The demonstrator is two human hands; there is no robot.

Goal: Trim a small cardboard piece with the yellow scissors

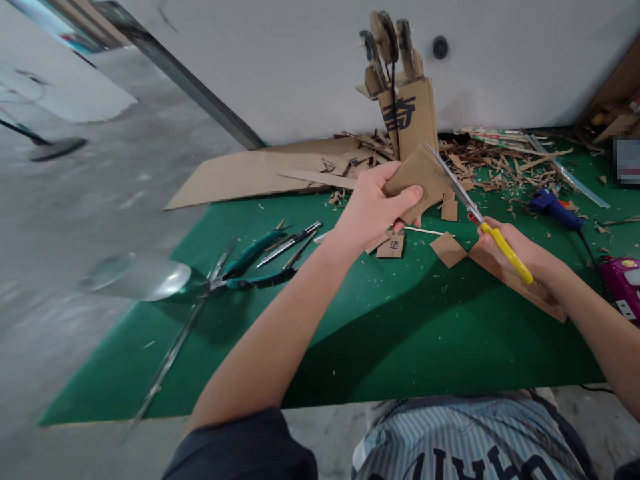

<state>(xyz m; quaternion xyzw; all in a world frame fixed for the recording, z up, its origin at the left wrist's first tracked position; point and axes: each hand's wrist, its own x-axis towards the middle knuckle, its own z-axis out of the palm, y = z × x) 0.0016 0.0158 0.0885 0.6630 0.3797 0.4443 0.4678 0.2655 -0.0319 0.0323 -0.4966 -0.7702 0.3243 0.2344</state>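
My left hand (373, 210) grips a brown cardboard piece (419, 175) and holds it above the green mat (350, 333). My right hand (517, 253) is closed on the yellow handles of a pair of scissors (477, 217). The long blades run up along the right edge of the cardboard piece. Small cardboard offcuts (447, 248) lie on the mat just below both hands, one of them printed with a character (393, 245).
A cardboard model with wheels (400, 87) stands at the back by the wall. Flat cardboard sheet (260, 170), scrap pile (505, 163), blue glue gun (555, 205), green-handled pliers (255, 267), metal ruler (173, 350), and a pink device (623, 283) lie around.
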